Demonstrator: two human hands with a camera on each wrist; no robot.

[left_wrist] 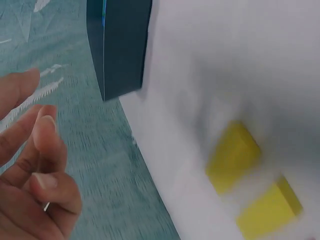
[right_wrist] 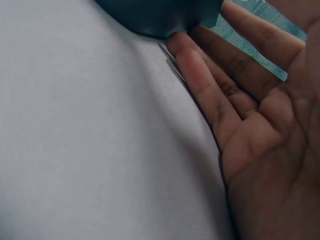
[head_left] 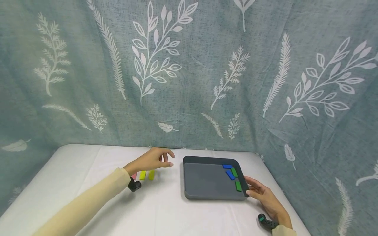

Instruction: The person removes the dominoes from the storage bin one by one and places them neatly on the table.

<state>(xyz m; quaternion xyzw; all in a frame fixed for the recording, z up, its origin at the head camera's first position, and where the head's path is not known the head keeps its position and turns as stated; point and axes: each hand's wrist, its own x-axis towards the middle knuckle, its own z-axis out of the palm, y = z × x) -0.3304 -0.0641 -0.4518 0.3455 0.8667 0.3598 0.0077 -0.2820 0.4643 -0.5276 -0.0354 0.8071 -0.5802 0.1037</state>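
Observation:
My left hand (head_left: 155,158) hovers over the table to the left of the grey tray (head_left: 206,198), fingers loosely bent and nothing between them. Behind its fingertips, under the wrist, two yellow blocks (head_left: 147,175) lie side by side; the left wrist view shows them as thick yellow pieces (left_wrist: 233,157). A pink block (head_left: 134,176) is partly hidden by the forearm. My right hand (head_left: 264,196) rests at the tray's near right corner, its fairly straight fingers (right_wrist: 207,90) touching the outer wall. Inside the tray's right side lie two blue blocks (head_left: 230,175) and two green blocks (head_left: 238,186).
A white cloth (head_left: 171,216) covers the table. Behind it hangs a blue-green curtain (head_left: 189,131) with white leaf prints, which also runs down the right side. Each wrist wears a black camera strap (head_left: 135,184).

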